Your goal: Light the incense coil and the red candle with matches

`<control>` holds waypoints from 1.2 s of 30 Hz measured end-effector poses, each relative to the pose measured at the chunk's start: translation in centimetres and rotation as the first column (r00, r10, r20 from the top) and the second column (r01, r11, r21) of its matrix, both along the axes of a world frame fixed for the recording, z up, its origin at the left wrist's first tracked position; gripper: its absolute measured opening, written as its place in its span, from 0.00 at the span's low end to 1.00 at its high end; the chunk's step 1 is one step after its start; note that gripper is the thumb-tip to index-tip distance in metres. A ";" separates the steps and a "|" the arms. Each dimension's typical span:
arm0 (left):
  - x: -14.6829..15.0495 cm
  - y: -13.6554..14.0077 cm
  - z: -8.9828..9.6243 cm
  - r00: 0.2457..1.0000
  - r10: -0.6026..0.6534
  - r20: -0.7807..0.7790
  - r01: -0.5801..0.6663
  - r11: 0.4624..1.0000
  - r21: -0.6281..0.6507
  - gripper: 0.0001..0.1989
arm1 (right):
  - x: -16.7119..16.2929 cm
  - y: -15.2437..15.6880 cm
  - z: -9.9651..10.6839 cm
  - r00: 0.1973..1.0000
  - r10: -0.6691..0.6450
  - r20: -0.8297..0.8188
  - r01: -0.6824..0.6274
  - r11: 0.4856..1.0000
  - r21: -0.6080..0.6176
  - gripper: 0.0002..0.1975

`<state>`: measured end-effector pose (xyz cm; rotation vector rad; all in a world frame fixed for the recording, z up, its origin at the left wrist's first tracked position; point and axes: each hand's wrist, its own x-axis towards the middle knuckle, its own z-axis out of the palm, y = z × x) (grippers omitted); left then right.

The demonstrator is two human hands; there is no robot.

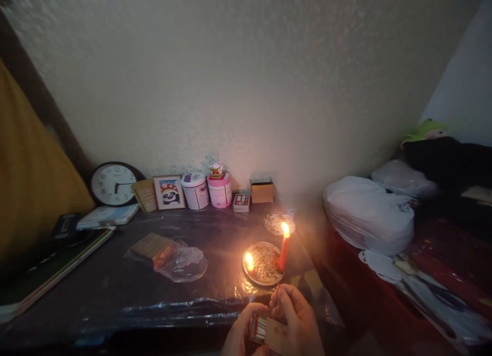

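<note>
The matchbox [265,331], drawer slid open, sits at 6 o'clock, gripped by the left hand [243,331]; the right hand [298,315] pinches a match [278,299] upright above it. Judging by this, strike away from the body, clear of the candle [284,249] on the worktop [115,284] at 12 o'clock.

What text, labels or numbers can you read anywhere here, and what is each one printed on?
Wall clock: a ring of hour numerals, too small to quote.
White tub and pink tub: printed labels, blurred.
Red and white box: print, too small to read.
Panda picture: no readable words.
Matchbox in the left hand and right hand: no legible print.
Nothing can be quoted as it reads.
</note>
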<state>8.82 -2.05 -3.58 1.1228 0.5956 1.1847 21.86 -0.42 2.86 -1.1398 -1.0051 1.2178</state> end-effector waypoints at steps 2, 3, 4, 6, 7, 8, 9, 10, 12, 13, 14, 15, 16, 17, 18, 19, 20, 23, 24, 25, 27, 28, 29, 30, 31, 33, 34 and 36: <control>0.1 -0.2 0.4 1.000 0.008 -0.005 -0.008 1.000 -0.016 0.22 | -0.2 -0.2 0.1 1.000 -0.015 -0.005 0.014 1.000 -0.001 0.16; 0.2 -0.2 0.6 1.000 0.008 -0.011 -0.008 0.999 -0.041 0.23 | -0.2 -0.3 0.2 1.000 -0.022 0.002 0.022 1.000 0.000 0.16; 0.2 -0.3 0.9 1.000 0.011 -0.022 -0.012 0.997 -0.073 0.23 | -0.3 -0.4 0.3 1.000 -0.026 0.018 0.026 1.000 0.000 0.16; 0.1 -0.5 1.3 0.995 0.055 -0.088 -0.063 0.994 -0.090 0.22 | -0.4 -0.5 0.4 0.998 -0.026 0.063 0.027 1.000 -0.001 0.16; 0.0 -0.5 1.4 0.985 0.098 -0.139 -0.109 0.992 -0.069 0.22 | -0.5 -0.5 0.4 0.996 -0.025 0.088 0.025 1.000 0.000 0.16; -0.1 -0.5 1.5 0.972 0.144 -0.186 -0.154 0.987 -0.038 0.21 | -0.6 -0.5 0.4 0.993 -0.025 0.113 0.025 1.000 0.003 0.17; -0.3 -0.5 1.6 0.957 0.183 -0.223 -0.189 0.982 -0.009 0.20 | -0.6 -0.6 0.3 0.990 -0.030 0.136 0.029 1.000 0.004 0.17; -0.4 -0.6 1.6 0.944 0.214 -0.253 -0.218 0.976 0.013 0.18 | -0.6 -0.6 0.3 0.987 -0.037 0.158 0.037 0.999 0.006 0.17; -0.5 -0.5 1.5 0.924 0.261 -0.281 -0.260 0.965 0.039 0.14 | -0.7 -0.7 0.2 0.978 -0.046 0.202 0.045 0.999 0.011 0.17; -0.5 -0.5 1.4 0.919 0.275 -0.282 -0.273 0.961 0.047 0.13 | -0.8 -0.8 0.2 0.974 -0.052 0.219 0.050 0.999 0.016 0.17; -0.5 -0.4 1.2 0.916 0.287 -0.279 -0.285 0.957 0.051 0.11 | -0.9 -0.9 0.2 0.971 -0.054 0.231 0.050 0.999 0.022 0.17; -0.4 -0.4 1.0 0.917 0.296 -0.269 -0.293 0.955 0.052 0.11 | -1.0 -0.9 0.1 0.970 -0.049 0.238 0.044 0.999 0.029 0.17; -0.3 -0.3 0.8 0.918 0.302 -0.258 -0.298 0.953 0.057 0.11 | -1.1 -1.0 0.1 0.970 -0.050 0.240 0.042 0.998 0.038 0.17; -0.2 -0.3 0.6 0.917 0.307 -0.254 -0.300 0.952 0.065 0.11 | -1.2 -1.1 0.1 0.970 -0.058 0.236 0.048 0.998 0.048 0.18; -0.1 -0.2 0.4 0.913 0.313 -0.263 -0.305 0.950 0.071 0.12 | -1.4 -1.2 0.1 0.971 -0.072 0.229 0.060 0.996 0.059 0.18; -0.1 -0.1 0.2 0.902 0.324 -0.284 -0.315 0.946 0.079 0.12 | -1.6 -1.3 0.1 0.972 -0.087 0.219 0.074 0.995 0.067 0.18; -0.1 -0.1 0.0 0.889 0.335 -0.312 -0.324 0.942 0.088 0.12 | -1.7 -1.3 0.1 0.972 -0.100 0.210 0.087 0.994 0.072 0.18; -0.1 0.0 -0.2 0.869 0.348 -0.352 -0.341 0.936 0.085 0.13 | -2.0 -1.4 -0.1 0.971 -0.119 0.206 0.106 0.992 0.074 0.19; -0.1 0.0 -0.1 0.870 0.350 -0.347 -0.343 0.936 0.086 0.13 | -2.0 -1.3 -0.1 0.971 -0.115 0.211 0.102 0.992 0.073 0.19; -0.1 0.0 0.0 0.873 0.350 -0.339 -0.339 0.936 0.095 0.13 | -2.0 -1.3 -0.1 0.970 -0.111 0.214 0.098 0.992 0.074 0.18; -0.2 0.0 0.4 0.877 0.344 -0.335 -0.324 0.939 0.118 0.12 | -2.0 -1.3 -0.2 0.972 -0.107 0.210 0.093 0.993 0.075 0.18; -0.2 -0.1 0.6 0.876 0.341 -0.341 -0.317 0.940 0.127 0.12 | -2.0 -1.3 -0.2 0.973 -0.105 0.207 0.092 0.993 0.076 0.18; -0.2 -0.1 0.7 0.874 0.338 -0.350 -0.312 0.941 0.129 0.12 | -2.0 -1.3 -0.2 0.973 -0.106 0.205 0.092 0.993 0.076 0.18; -0.2 -0.1 0.8 0.870 0.337 -0.360 -0.314 0.941 0.123 0.12 | -2.0 -1.3 -0.2 0.972 -0.108 0.207 0.094 0.993 0.076 0.18; -0.2 -0.1 0.8 0.865 0.342 -0.368 -0.325 0.939 0.108 0.12 | -2.0 -1.3 -0.2 0.971 -0.111 0.213 0.097 0.992 0.077 0.18; -0.2 -0.1 0.6 0.860 0.346 -0.374 -0.340 0.937 0.084 0.13 | -1.9 -1.3 -0.1 0.966 -0.116 0.231 0.100 0.992 0.078 0.18; -0.2 -0.1 0.5 0.863 0.343 -0.371 -0.339 0.938 0.076 0.13 | -1.9 -1.3 -0.1 0.964 -0.114 0.240 0.098 0.992 0.079 0.18; -0.2 -0.1 0.2 0.869 0.338 -0.362 -0.336 0.939 0.070 0.14 | -1.7 -1.2 0.0 0.963 -0.090 0.254 0.072 0.994 0.080 0.18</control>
